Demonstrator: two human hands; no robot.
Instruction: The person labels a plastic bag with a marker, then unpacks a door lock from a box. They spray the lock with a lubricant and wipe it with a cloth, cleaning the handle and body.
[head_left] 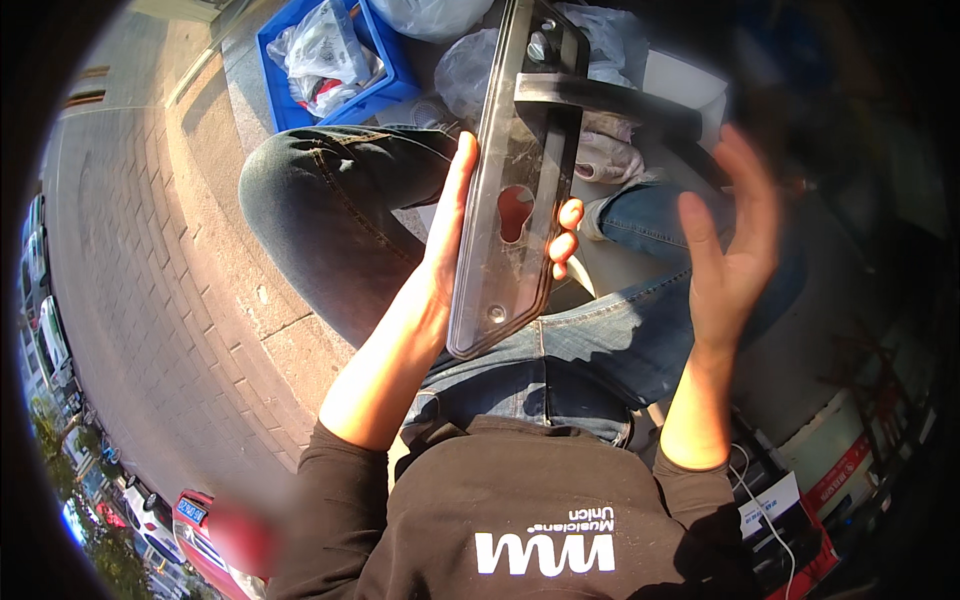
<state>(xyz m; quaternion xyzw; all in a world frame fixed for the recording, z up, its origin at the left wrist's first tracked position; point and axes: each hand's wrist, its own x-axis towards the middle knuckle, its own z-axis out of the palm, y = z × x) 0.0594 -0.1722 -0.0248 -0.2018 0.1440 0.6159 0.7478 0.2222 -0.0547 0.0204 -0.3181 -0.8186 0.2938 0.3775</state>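
Note:
A long door handle plate stands upright above my lap, its inner side turned toward me. Through it runs a keyhole-shaped cutout, and a screw shows near its lower end. My left hand is closed around it, thumb along the left edge and fingertips curling over the right edge. From the plate's upper part a dark lever handle sticks out to the right. To the right of the plate, clear of it, my right hand is raised with fingers apart and holds nothing. Its fingertips are slightly blurred, below the lever's end.
Ahead on the left is a blue crate with plastic bags and small items inside. Clear plastic bags and a white box lie beyond my knees. A paved road with parked cars runs along the left. A white cable hangs at lower right.

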